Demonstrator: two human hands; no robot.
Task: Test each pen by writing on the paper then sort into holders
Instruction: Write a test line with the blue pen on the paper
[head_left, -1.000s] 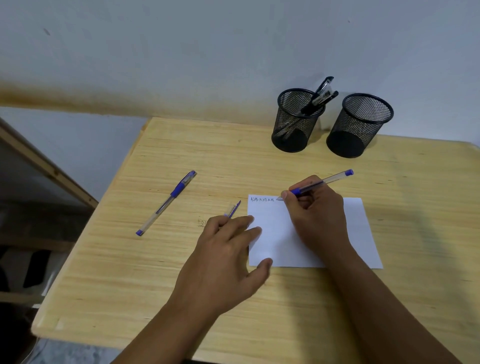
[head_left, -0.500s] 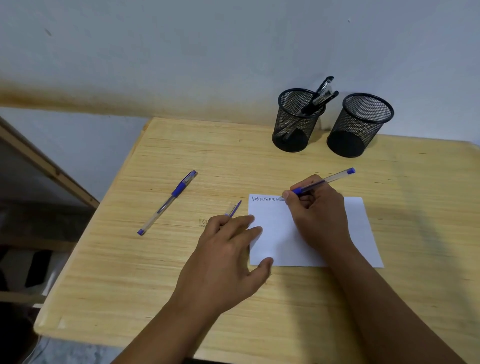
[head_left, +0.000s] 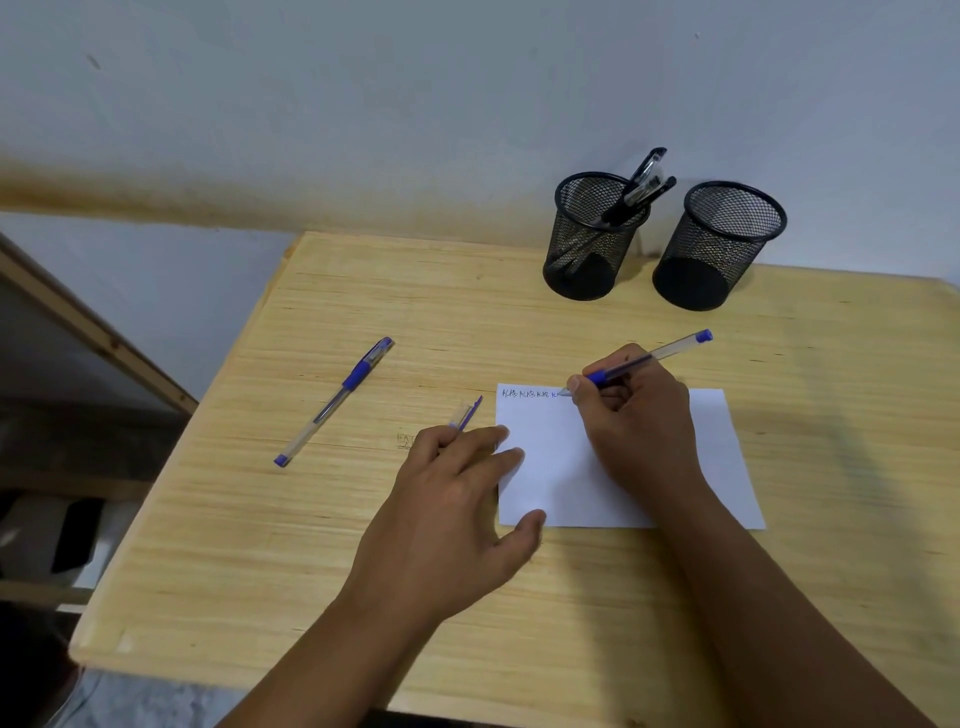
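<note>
Blue ink is being laid down along the top edge of the paper (head_left: 550, 462) by a clear pen (head_left: 655, 357), which is being pinched in the right hand (head_left: 636, 415). The sheet's left edge is being pressed flat by the left hand (head_left: 457, 499), whose fingers are also curled on a cap (head_left: 467, 413). Another pen (head_left: 335, 401) is lying on the wooden desk (head_left: 363, 571), well apart from two mesh holders (head_left: 592, 234) at the back.
</note>
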